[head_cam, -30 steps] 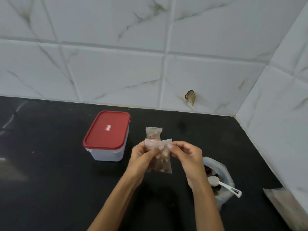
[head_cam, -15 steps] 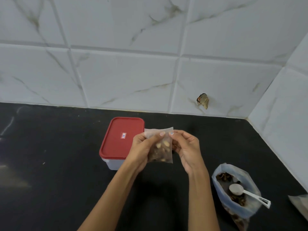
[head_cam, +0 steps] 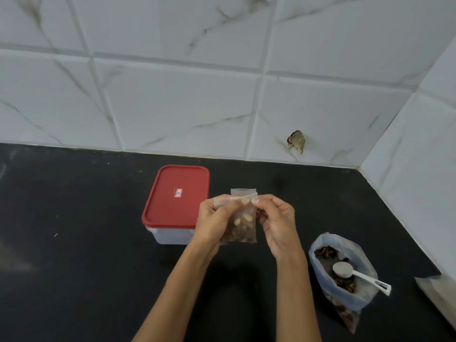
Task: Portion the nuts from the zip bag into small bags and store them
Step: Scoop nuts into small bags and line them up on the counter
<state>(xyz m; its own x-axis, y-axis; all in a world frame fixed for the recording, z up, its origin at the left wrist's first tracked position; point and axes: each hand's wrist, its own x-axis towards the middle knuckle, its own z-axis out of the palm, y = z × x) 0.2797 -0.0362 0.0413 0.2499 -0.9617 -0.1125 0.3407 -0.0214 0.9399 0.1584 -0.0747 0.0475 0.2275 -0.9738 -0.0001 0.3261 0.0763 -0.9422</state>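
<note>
Both hands hold a small clear bag of nuts (head_cam: pixel 240 224) above the black bench (head_cam: pixel 74 255). The left hand (head_cam: pixel 217 222) and right hand (head_cam: pixel 277 224) pinch its top strip between thumbs and fingertips. Just left of the left hand stands a red-lidded container (head_cam: pixel 176 196). Right of the right hand, nearer the person, an open zip bag (head_cam: pixel 345 280) holds nuts and a white scoop (head_cam: pixel 357 275).

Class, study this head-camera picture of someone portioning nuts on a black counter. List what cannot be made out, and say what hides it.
1. Contents of the red-lidded clear plastic box: opaque lid covers them.
2. Seal of the small clear bag of nuts: both hands' fingertips, left hand and right hand, cover it.
3. Pale object at the right edge: cut off by the frame.
4. Small label on the lid: too small to read.
</note>
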